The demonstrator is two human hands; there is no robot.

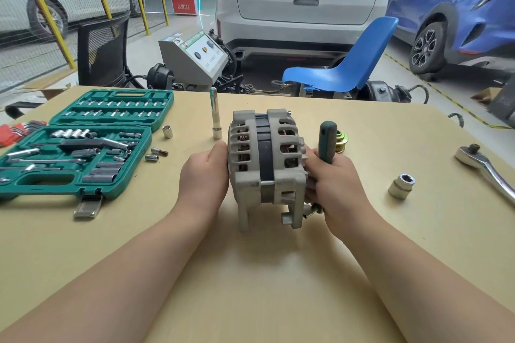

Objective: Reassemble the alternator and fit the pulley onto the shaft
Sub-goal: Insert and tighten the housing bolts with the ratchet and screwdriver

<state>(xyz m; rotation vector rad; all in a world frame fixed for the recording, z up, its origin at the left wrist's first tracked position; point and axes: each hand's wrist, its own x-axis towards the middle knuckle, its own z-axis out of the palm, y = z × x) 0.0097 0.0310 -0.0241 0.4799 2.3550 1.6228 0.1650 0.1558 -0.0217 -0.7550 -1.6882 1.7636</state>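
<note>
Hands (pixel 204 172) (pixel 338 184) steady alternator (pixel 266 164); right grips driver (pixel 326 142) (seemingly).

Bright, even workshop daylight, sharp focus

We see soft shadows under the alternator (pixel 267 170) on the table (pixel 278 273), mild glare on the ratchet (pixel 486 168) right of it, and wide-angle bending toward the edges.

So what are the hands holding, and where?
Left hand presses the alternator's left end. Right hand grips the green-handled driver by its handle.
</note>
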